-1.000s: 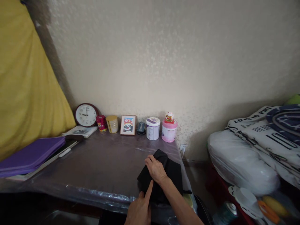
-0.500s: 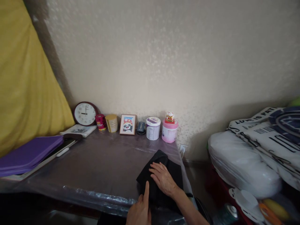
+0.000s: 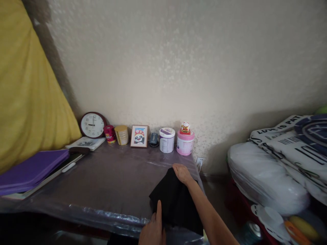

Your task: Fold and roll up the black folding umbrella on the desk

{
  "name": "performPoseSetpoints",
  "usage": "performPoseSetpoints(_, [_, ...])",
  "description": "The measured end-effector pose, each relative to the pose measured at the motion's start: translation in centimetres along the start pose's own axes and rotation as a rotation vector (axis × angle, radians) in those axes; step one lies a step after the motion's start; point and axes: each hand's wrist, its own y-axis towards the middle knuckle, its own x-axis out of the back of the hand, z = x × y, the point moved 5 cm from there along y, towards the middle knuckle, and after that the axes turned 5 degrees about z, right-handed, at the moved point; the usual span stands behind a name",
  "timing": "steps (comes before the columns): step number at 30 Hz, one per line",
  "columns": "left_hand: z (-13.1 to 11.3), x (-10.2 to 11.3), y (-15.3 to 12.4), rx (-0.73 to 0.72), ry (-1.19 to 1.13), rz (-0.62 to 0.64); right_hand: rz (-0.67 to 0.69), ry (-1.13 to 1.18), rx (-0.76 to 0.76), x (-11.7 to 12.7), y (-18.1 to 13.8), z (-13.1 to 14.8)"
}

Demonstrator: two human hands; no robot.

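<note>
Counting two hands on one black cloth (image 3: 176,200), at the near right corner of the table (image 3: 107,180). At the near edge of the cloth, the left hand (image 3: 153,231), with the index finger stretched out and pressing on the fabric, the other fingers curled in, grasping nothing. At the far corner of the cloth, the right hand (image 3: 182,173), lying on the fabric; cannot tell whether its fingers pinch the cloth or only rest there.

Along the far edge, against the wall, from left to right: one round clock (image 3: 92,124), one red can (image 3: 109,133), one golden can (image 3: 122,134), one framed panda picture (image 3: 139,136), one small dark object (image 3: 154,139), one white tin (image 3: 167,140) and one pink tin (image 3: 185,144) with one small figurine (image 3: 185,127) on top.

On the left side of the table, one purple mat (image 3: 30,166), and one booklet (image 3: 87,143) just beside the clock. Well apart on the right, one pile of folded bedding (image 3: 293,149).
</note>
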Motion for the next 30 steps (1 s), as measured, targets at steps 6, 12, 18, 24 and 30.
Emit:
performPoseSetpoints(6, [-0.2, 0.3, -0.4, 0.010, 0.002, -0.016, -0.077, 0.053, 0.094, 0.5, -2.0, 3.5])
performPoseSetpoints(12, [-0.2, 0.3, -0.8, -0.033, 0.010, -0.107, -0.300, 0.135, -0.154, 2.1, -5.5, 0.6])
performPoseSetpoints(18, [-0.1, 0.3, -1.0, -0.049, -0.021, -0.145, -0.395, 0.193, -0.509, 3.5, -12.8, -3.2])
performPoseSetpoints(24, [-0.3, 0.5, -1.4, -0.017, -0.069, -0.140, -0.316, 0.336, -0.569, 3.5, -16.5, -1.0])
performPoseSetpoints(30, [-0.5, 0.8, -1.4, -0.004, -0.056, -0.132, -0.234, 0.277, -0.619, 5.5, -16.2, 0.9])
